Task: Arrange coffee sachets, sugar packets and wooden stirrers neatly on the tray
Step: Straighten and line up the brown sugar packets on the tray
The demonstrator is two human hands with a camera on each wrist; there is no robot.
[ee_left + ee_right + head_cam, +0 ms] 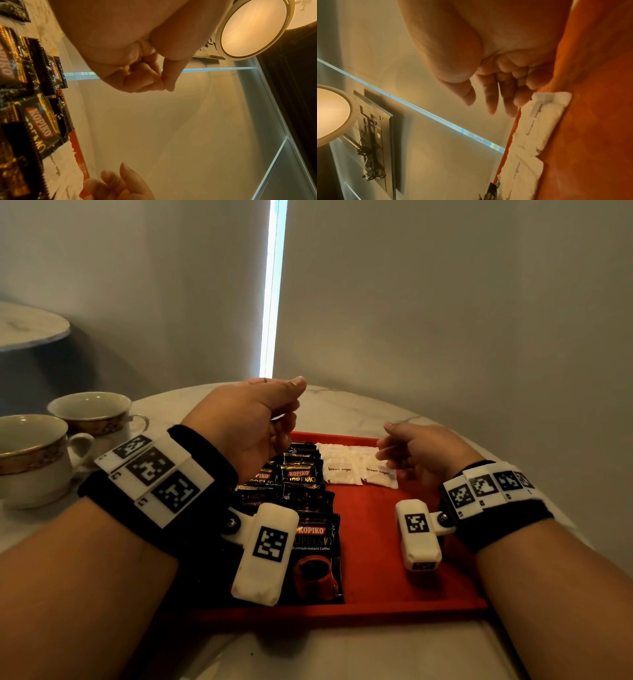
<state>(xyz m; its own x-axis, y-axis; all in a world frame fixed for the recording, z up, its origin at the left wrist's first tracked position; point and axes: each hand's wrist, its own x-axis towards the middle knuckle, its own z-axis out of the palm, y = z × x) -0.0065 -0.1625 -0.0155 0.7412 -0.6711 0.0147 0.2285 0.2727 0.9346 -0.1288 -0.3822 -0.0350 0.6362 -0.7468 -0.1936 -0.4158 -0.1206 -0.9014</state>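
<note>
Pale grey walls close in behind a round marble table (359,409), with a bright strip of daylight running down between two blinds. On the table I see a red tray (383,563). Black coffee sachets (308,494) lie overlapped in a column down the tray's left side, from the far edge to the near one, the nearest showing a printed red cup. Just right of them, at the far edge, white sugar packets (356,465) marked "brown sugar" lie side by side, touching the sachets' column. I can find no wooden stirrers in any view.

My left hand (250,422) hangs above the far left corner of the tray, over the sachets; the left wrist view shows its fingers (145,79) curled in against the thumb tip, and I see nothing between them. My right hand (414,453) is over the far right part of the tray, fingers (491,97) loosely extended and holding nothing. In the right wrist view a fingertip lies right at the corner of the rightmost sugar packet; whether it touches I cannot tell.

Two gold-rimmed white cups (51,450) stand on the table left of the tray. Another marble tabletop (30,326) shows at far left.
</note>
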